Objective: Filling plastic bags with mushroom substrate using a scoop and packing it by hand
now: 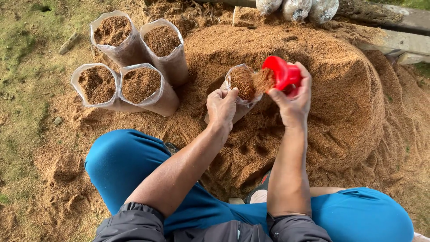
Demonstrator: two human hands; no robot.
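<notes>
Four clear plastic bags (130,67) at left, filled with brown sawdust, standing upright, touching; bases hidden in loose pile. Left hand (221,107) closed on rim of open bag (242,87); bag's lower part hidden behind hand. Right hand (293,101) gripping red plastic scoop (282,74), tipped, sawdust spilling into bag. Big grainy sawdust mound (331,89) behind. Sealed bags (295,9) cut off at top edge.

A person squats over a large sawdust pile (313,89). The left hand (221,107) grips a clear plastic bag (239,96) by its rim; the right hand (293,101) tips a red scoop (282,74) of sawdust into it. 4 filled bags (134,62) stand nearby on the left.
</notes>
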